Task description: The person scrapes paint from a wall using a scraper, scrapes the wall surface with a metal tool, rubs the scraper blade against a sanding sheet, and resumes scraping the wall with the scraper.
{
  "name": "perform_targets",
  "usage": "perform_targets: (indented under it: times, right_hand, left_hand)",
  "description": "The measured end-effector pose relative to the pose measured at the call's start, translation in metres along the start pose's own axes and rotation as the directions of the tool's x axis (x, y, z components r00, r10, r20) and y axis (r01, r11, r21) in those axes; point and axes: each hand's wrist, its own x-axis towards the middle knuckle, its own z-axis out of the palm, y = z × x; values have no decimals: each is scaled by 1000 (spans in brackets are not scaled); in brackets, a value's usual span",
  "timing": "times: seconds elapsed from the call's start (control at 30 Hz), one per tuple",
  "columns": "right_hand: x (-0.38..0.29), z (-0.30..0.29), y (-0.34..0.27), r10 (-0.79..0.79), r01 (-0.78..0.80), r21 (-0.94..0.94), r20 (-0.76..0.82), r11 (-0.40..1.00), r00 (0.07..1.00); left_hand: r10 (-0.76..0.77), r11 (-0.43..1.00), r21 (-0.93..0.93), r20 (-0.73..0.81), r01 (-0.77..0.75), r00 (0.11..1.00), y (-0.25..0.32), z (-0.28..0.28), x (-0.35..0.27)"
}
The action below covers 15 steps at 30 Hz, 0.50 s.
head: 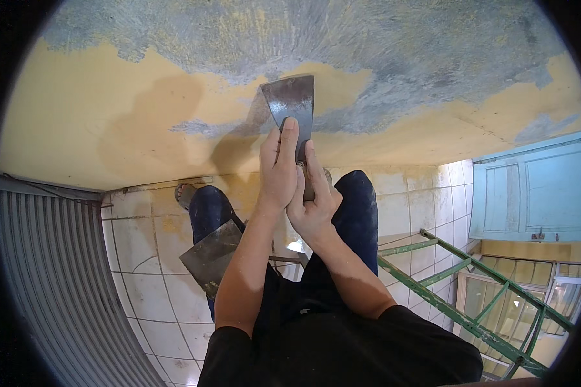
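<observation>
Both my hands hold a broad scraper, its worn metal blade [294, 99] flaring upward toward the wall. My left hand [280, 171] grips the lower blade, thumb laid flat along its face. Below it, my right hand [317, 198] closes around the handle, fingers pointing up beside the blade's narrow end. The blade's wide edge is at or very close to the wall [174, 101], where yellow paint borders a rough grey patch [319, 34]. A flat, dirty metal plate [213, 256] rests on my left thigh.
White floor tiles [184, 300], stained yellowish along the wall, lie under my sandalled feet. A grey corrugated shutter [63, 271] stands at left. To the right are a green ladder [431, 292], a light-blue door [532, 193] and a glazed window or cabinet [508, 285].
</observation>
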Motion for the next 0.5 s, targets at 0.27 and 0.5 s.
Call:
perform_targets:
  times: [0.27, 0.5]
  right_hand:
    - [-1, -2, 3, 86, -88, 49, 41, 995, 995]
    - [14, -7, 1, 54, -61, 83, 82, 995, 995]
  left_hand:
    - [-10, 1000, -5, -32, 9, 999, 4, 5, 0]
    - [41, 999, 5, -125, -41, 991, 1, 1, 8]
